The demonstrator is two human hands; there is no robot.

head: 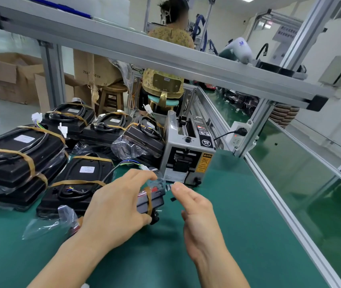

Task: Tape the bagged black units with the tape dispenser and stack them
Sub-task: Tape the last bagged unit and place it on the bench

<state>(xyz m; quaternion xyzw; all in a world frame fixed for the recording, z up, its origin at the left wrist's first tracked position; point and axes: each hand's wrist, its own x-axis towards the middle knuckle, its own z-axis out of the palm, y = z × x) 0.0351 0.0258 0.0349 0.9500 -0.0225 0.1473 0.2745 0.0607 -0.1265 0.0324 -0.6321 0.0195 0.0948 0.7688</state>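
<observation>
Covering the bench, green matting beneath an aluminium frame

one tape dispenser, two hands, one stool

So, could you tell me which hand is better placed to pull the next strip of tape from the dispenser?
The right hand, probably: it is free, with fingertips just in front of the tape dispenser outlet. The left hand grips the small bagged black unit.
</observation>
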